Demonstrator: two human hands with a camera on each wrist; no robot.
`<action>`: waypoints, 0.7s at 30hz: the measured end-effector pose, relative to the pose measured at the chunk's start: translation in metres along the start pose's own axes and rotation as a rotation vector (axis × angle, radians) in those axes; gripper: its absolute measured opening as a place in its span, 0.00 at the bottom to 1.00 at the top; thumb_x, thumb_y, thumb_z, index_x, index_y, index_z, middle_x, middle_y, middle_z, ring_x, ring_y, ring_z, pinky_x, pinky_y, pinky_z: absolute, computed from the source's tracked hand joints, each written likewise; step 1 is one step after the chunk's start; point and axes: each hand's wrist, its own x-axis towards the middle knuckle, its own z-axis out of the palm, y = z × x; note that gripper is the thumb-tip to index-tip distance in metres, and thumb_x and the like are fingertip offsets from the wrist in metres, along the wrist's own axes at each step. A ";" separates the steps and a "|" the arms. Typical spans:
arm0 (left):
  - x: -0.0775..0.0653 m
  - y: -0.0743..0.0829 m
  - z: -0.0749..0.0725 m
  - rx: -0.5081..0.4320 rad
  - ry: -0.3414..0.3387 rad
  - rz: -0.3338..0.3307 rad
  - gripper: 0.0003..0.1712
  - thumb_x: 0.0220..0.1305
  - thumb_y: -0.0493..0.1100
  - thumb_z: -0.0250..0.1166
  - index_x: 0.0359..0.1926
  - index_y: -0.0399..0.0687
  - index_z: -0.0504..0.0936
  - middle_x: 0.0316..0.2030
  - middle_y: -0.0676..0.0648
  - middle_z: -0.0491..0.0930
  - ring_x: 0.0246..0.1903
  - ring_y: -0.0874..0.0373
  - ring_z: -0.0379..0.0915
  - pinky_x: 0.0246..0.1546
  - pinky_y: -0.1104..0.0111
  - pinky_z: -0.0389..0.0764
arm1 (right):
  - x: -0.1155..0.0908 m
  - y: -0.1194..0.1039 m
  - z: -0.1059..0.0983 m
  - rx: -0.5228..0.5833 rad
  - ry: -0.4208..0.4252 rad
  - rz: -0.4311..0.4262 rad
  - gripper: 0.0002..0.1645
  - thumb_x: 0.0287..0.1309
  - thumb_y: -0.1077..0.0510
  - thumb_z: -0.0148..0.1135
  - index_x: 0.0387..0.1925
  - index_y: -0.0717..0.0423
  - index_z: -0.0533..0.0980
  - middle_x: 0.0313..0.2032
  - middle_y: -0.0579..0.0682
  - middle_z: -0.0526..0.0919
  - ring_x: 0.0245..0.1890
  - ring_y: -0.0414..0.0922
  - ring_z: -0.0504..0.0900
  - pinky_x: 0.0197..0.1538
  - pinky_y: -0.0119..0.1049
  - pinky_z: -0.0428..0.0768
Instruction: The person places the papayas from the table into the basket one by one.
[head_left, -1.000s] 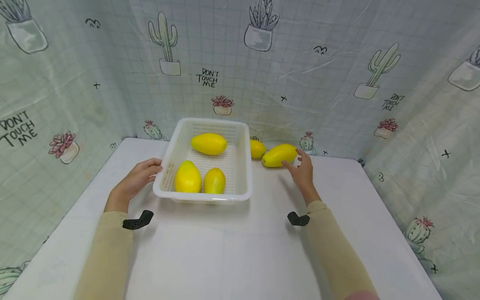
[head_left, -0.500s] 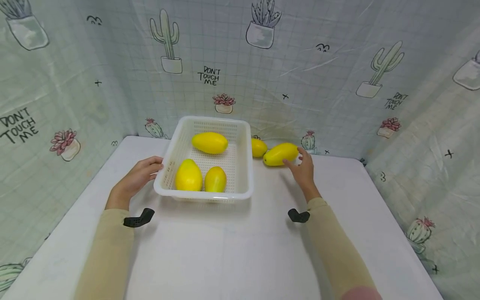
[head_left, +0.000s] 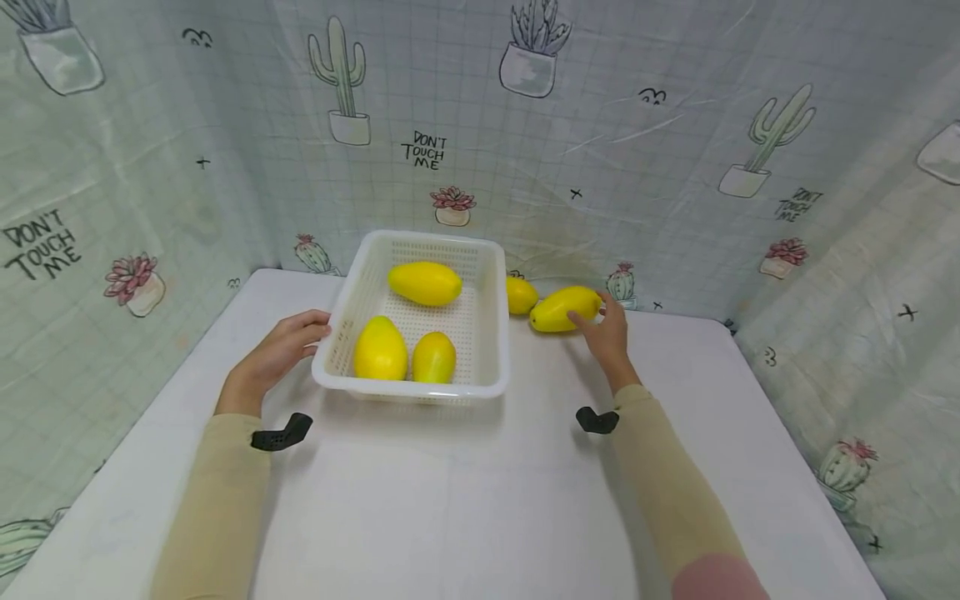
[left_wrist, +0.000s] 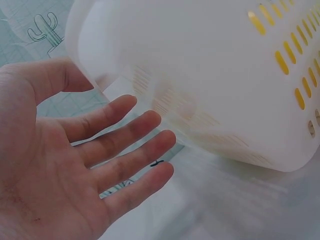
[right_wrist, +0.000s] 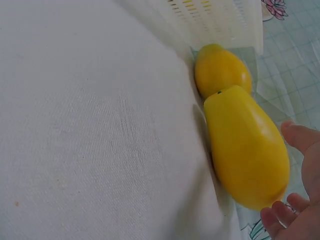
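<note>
In the head view, a white perforated plastic basket (head_left: 486,350) stands left of the table's middle with three yellow papayas inside, one (head_left: 424,284) lying across the back. My left hand (head_left: 281,354) is at its left side. The left wrist view shows that hand's fingers (left_wrist: 150,150) nearly straight along the basket wall, with the thumb by the rim. My right hand (head_left: 609,337) reaches to the right end of a papaya (head_left: 561,309) on the table. In the right wrist view its fingertips (right_wrist: 274,220) meet that end, while the thumb stays just off the skin.
Another papaya (head_left: 521,296) lies between the basket and the right-hand one, partly hidden by the basket in the head view. A cactus-print curtain (head_left: 577,158) rises right behind the white table (head_left: 450,500) and along both sides.
The right hand's thumb and fingers have moved slightly farther round the papaya's right end. The left hand keeps its place at the basket. The whole head view has shifted slightly.
</note>
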 end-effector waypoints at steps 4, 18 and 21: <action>0.002 -0.001 0.000 0.003 0.000 0.006 0.30 0.72 0.57 0.51 0.65 0.41 0.65 0.61 0.48 0.68 0.55 0.62 0.66 0.68 0.52 0.64 | 0.004 0.002 0.000 0.006 -0.003 0.004 0.47 0.60 0.44 0.64 0.73 0.52 0.53 0.72 0.58 0.56 0.67 0.57 0.63 0.68 0.52 0.68; -0.001 0.001 0.000 -0.013 -0.020 0.035 0.31 0.71 0.57 0.52 0.64 0.40 0.66 0.55 0.58 0.71 0.54 0.67 0.68 0.59 0.69 0.70 | 0.014 0.008 -0.001 -0.014 -0.046 -0.015 0.48 0.60 0.43 0.63 0.74 0.52 0.52 0.74 0.57 0.53 0.70 0.58 0.59 0.71 0.53 0.63; -0.002 0.000 0.000 -0.017 -0.023 0.034 0.31 0.71 0.57 0.52 0.64 0.40 0.66 0.54 0.58 0.71 0.53 0.67 0.68 0.58 0.71 0.71 | 0.016 0.010 -0.002 -0.023 -0.062 -0.025 0.49 0.60 0.44 0.63 0.74 0.51 0.50 0.75 0.55 0.51 0.74 0.57 0.54 0.74 0.53 0.56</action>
